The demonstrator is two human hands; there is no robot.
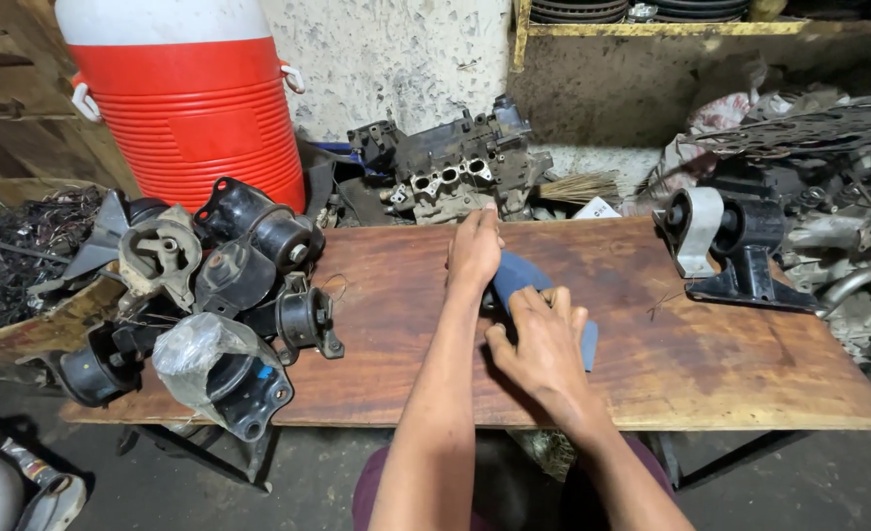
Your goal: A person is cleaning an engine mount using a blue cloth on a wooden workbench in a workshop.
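Note:
A dark blue-grey flat sheet (pixel 519 274), like sandpaper or cloth, lies on the wooden tabletop (pixel 652 354) near its middle. My left hand (pixel 475 251) presses down on the sheet's far end with fingers together. My right hand (pixel 543 339) rests on the near end, fingers curled over it and over something small and dark beneath, which is mostly hidden. Both forearms reach in from the bottom centre.
A heap of black engine mounts (pixel 229 285), one in a clear plastic bag (pixel 204 349), crowds the table's left end. A single mount with a pale bracket (pixel 725 246) stands at the right. Behind are a red and white cooler (pixel 184 98), an engine block (pixel 455 167) and scrap parts.

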